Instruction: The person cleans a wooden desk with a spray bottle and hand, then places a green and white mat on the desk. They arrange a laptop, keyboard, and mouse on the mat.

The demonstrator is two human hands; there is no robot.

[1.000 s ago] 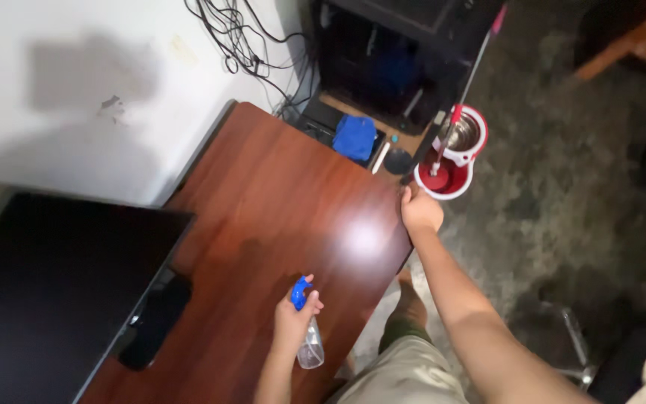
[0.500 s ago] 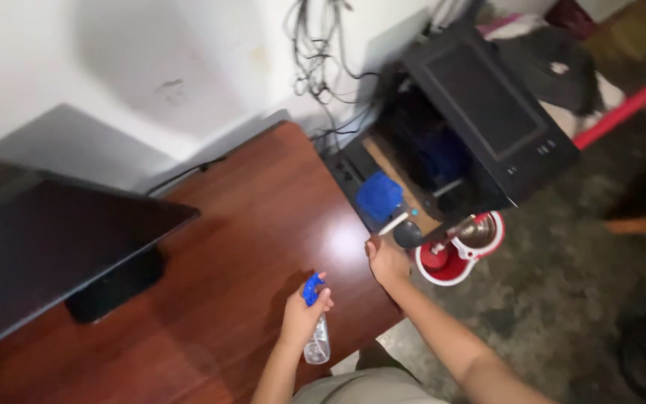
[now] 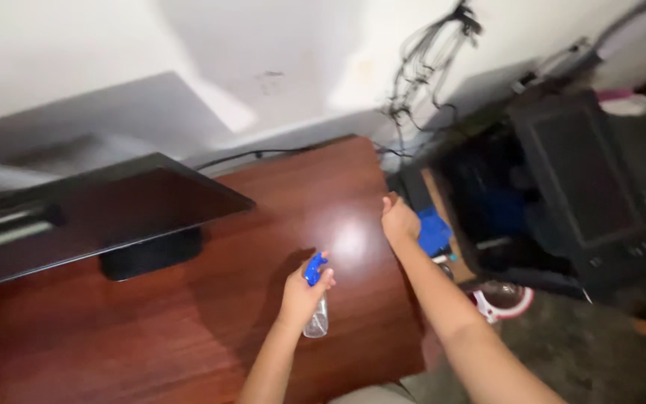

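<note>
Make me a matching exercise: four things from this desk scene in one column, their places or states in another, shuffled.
1. spray bottle
2. right hand
3. monitor
4. blue cloth

a. stands on the desk's left part
b. lies beyond the desk's right edge, lower down
c. held in the left hand
d. at the desk's right edge

Pairs: 1-c, 2-d, 3-a, 4-b

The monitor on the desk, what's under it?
Under the monitor a black stand rests on the reddish wooden desk. The screen's overhang hides the desk directly beneath it.
</note>
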